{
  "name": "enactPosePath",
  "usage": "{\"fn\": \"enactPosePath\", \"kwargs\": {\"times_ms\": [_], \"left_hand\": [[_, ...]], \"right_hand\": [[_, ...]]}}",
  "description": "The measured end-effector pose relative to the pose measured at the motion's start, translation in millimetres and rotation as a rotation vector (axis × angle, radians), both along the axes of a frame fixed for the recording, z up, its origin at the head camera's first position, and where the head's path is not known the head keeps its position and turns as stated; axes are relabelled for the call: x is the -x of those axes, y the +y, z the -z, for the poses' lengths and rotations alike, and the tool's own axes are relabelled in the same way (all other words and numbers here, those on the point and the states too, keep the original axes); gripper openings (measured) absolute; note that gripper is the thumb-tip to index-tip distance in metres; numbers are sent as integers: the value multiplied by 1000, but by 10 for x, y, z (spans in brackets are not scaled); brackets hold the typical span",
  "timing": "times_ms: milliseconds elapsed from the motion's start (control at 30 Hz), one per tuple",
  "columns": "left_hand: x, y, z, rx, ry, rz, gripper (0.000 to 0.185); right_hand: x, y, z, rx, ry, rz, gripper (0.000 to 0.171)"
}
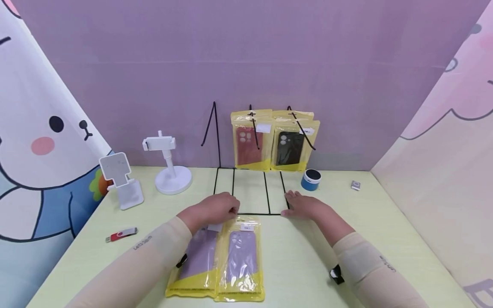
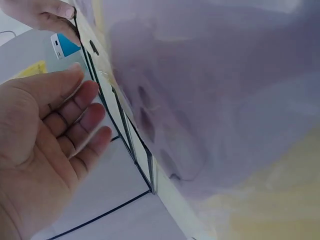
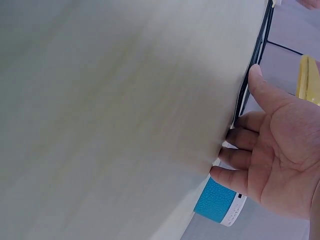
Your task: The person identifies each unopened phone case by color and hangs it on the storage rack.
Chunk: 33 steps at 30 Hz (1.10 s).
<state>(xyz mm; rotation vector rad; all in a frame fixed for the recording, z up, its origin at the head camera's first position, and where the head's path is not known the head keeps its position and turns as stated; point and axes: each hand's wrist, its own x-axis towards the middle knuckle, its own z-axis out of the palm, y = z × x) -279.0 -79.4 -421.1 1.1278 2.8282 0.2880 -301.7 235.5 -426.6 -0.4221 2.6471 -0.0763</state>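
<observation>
Black wire rack (image 1: 267, 192) stands at the back edge of the counter (image 1: 385, 231); left grip (image 1: 216, 206) loosely curved, empty, right grip (image 1: 304, 206) spread at its front corner; light, even pressure should steady it.

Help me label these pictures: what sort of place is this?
Probably a booth staged as a small shop display: packaged phone cases hang on a wire rack standing on a table, with cartoon panels on both sides.
</observation>
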Motion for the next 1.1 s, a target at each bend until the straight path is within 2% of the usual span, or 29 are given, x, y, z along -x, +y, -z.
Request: {"fn": "enactPosePath", "kwargs": {"times_ms": [133,233,400,533,667,800,967,1100], "left_hand": [[-17,16,11,78,-27,-35,21],[-21,30,37,126,-33,-36,21],[-26,50,17,87,-11,-7,23],[-40,62,-52,45,-41,23,24],[-71,63,-144,-26,-103,45,22],[-111,59,-289,-121,-145,66,20],[-181,58,-516,-235,-149,94,18],[-269,45,-682,-255,-156,110,9]], "right_hand": [[1,-7,2,1,-3,-2,83],[7,-9,10,4,-11,0,83],[14,-7,20,-2,-3,4,84],[22,10,35,0,3,4,84],[16,10,37,0,1,7,84],[2,0,34,2,3,8,84],[-6,6,29,8,19,-3,82],[3,17,33,3,29,-13,82]]}}
